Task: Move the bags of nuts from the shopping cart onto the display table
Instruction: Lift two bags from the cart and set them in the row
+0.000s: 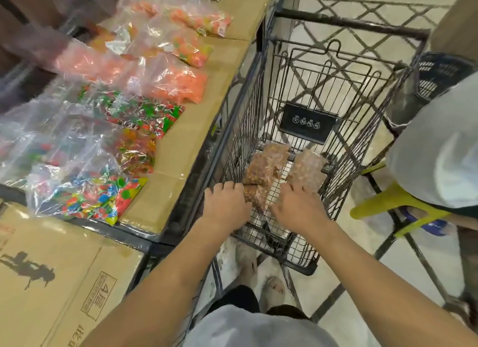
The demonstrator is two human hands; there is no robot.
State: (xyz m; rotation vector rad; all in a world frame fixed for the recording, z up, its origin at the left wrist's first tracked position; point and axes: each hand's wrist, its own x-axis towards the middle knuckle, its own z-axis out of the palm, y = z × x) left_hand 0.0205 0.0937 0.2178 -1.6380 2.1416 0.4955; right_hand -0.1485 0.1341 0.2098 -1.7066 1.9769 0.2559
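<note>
Clear bags of brown nuts lie in the bottom of a black wire shopping cart (336, 70). One stack of nut bags (266, 163) is on the left, another nut bag (307, 168) on the right, and a smaller nut bag (256, 195) lies nearest me. My left hand (225, 204) reaches into the cart with fingers spread, touching the near end of the left bags. My right hand (294, 204) hovers over the near end of the right bag, fingers apart. Neither hand has closed on a bag. The display table (196, 129), covered in brown cardboard, runs along the left.
Several clear bags of coloured candy (144, 114) cover the table. A cardboard box (51, 282) stands at lower left. Another person in a grey shirt (439, 150) sits on a yellow stool (388, 204) right of the cart. A dark basket (439, 75) is behind them.
</note>
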